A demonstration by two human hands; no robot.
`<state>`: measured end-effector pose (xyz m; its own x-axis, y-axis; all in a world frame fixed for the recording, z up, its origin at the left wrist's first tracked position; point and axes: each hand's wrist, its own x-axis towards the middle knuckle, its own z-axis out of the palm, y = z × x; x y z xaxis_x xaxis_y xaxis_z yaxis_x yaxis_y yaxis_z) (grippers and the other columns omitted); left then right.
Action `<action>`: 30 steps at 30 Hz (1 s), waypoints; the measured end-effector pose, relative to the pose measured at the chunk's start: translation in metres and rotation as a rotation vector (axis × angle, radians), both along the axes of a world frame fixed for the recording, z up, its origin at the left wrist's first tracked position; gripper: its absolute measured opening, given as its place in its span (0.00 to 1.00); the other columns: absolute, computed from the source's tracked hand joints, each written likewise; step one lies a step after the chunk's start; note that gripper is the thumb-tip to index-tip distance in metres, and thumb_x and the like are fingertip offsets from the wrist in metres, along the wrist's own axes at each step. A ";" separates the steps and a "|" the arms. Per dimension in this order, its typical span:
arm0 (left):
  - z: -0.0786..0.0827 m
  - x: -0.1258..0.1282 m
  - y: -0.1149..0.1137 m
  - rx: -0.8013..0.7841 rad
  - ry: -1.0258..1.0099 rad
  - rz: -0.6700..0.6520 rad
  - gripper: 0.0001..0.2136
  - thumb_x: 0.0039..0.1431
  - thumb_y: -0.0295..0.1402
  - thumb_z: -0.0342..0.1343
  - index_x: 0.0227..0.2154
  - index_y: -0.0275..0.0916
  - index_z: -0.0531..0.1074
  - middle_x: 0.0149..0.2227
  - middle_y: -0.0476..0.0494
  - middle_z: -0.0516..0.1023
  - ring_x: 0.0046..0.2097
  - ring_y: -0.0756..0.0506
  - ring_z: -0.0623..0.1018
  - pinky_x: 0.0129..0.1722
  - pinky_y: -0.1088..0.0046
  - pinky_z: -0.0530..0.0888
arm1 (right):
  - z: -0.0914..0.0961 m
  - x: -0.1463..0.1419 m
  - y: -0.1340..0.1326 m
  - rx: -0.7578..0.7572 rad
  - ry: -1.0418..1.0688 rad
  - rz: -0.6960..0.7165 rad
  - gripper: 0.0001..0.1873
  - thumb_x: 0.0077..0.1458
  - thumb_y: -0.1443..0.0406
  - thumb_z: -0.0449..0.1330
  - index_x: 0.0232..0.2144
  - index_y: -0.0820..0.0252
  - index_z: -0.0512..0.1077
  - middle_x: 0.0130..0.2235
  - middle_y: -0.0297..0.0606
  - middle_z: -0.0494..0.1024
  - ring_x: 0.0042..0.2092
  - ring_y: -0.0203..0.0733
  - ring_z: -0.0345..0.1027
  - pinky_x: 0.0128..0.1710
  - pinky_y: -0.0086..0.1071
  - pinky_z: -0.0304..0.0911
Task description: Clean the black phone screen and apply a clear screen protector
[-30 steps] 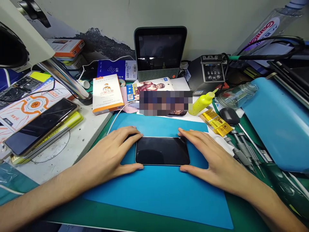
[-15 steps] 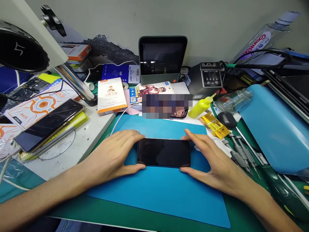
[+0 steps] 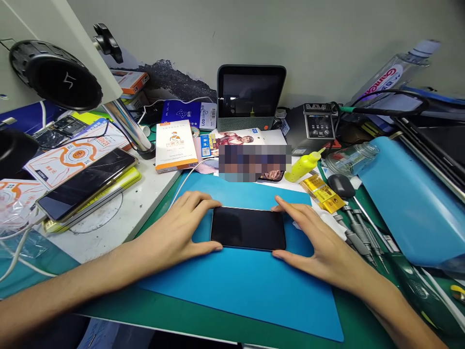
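Grey wall (image 3: 327,43), smooth but for a dark, crumbling patch (image 3: 170,80) at upper left, rises behind a green bench top (image 3: 181,317). Over the matt blue mat (image 3: 247,291), at the centre of the frame, lies the phone (image 3: 248,229), between my two hands. Whether its underside meets the mat I cannot tell. My left hand (image 3: 178,225) is clamped on its left end, thumb at the near edge, fingertips at the far edge. My right hand (image 3: 319,237) pinches the right end the same way, one fingertip standing out past the far edge. It is a flat, glossy black slab with rounded corners and a thin rim, its long sides running left to right. Left of centre sits a white-and-orange cardboard box (image 3: 176,145); right of centre, a bright yellow bottle (image 3: 303,166) tilts, its nozzle tapered. Ribbed grey tools (image 3: 360,228) lie at right, below a clear jar (image 3: 350,160).
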<state>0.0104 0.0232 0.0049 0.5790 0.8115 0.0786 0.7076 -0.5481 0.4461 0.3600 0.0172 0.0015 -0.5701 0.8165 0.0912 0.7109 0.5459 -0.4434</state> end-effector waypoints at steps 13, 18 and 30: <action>0.013 0.005 0.013 0.003 0.152 -0.119 0.33 0.60 0.57 0.64 0.57 0.37 0.68 0.57 0.35 0.70 0.58 0.32 0.71 0.59 0.53 0.72 | -0.001 -0.002 0.006 -0.042 -0.054 -0.024 0.49 0.61 0.50 0.65 0.75 0.41 0.45 0.68 0.42 0.69 0.73 0.64 0.54 0.69 0.64 0.56; 0.027 0.007 0.028 -0.007 0.252 -0.221 0.32 0.58 0.57 0.66 0.52 0.34 0.69 0.52 0.35 0.71 0.55 0.33 0.72 0.55 0.57 0.71 | 0.000 -0.005 0.006 -0.022 -0.041 -0.021 0.48 0.62 0.51 0.65 0.75 0.43 0.46 0.66 0.45 0.69 0.71 0.63 0.57 0.70 0.64 0.55; 0.025 -0.004 0.084 -0.351 -0.039 -0.396 0.16 0.74 0.45 0.47 0.44 0.39 0.73 0.46 0.42 0.77 0.47 0.43 0.76 0.47 0.70 0.71 | 0.009 -0.014 0.002 -0.007 -0.061 -0.039 0.49 0.58 0.55 0.67 0.75 0.47 0.49 0.64 0.46 0.71 0.70 0.60 0.59 0.69 0.61 0.57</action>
